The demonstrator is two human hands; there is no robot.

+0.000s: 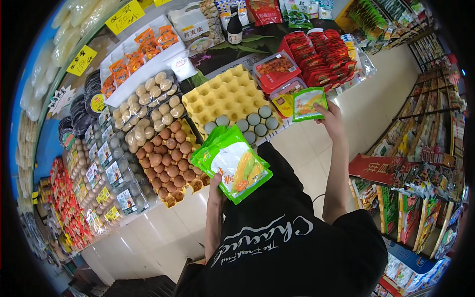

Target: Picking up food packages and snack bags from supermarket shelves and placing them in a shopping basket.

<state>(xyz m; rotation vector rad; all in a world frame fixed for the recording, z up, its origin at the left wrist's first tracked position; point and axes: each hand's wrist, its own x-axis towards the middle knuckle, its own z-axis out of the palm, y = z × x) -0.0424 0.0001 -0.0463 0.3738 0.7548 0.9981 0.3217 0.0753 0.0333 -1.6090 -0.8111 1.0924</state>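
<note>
A stack of green-and-white plastic packets [241,167] with corn pictured on the front is gripped in my left hand [216,189], thumb on top. It hangs above the table's front edge, partly covering the egg trays. My right hand [330,118] pinches one similar but smaller-looking green packet [308,104] by its right side. Behind that packet are a yellow-labelled plastic tub [284,98] and a larger red tub of food [276,70]. Just beyond the left-hand stack is a yellow egg tray [226,92] with several pale bluish eggs [254,119] along its near side.
Brown eggs [172,170] fill a tray at left, beside clear egg cartons [115,170]. A white box [148,68] holds orange-wrapped items. Red packets [323,59] stand at the back right, and a dark bottle [234,28] at the back. Stocked shelves [419,137] line the right.
</note>
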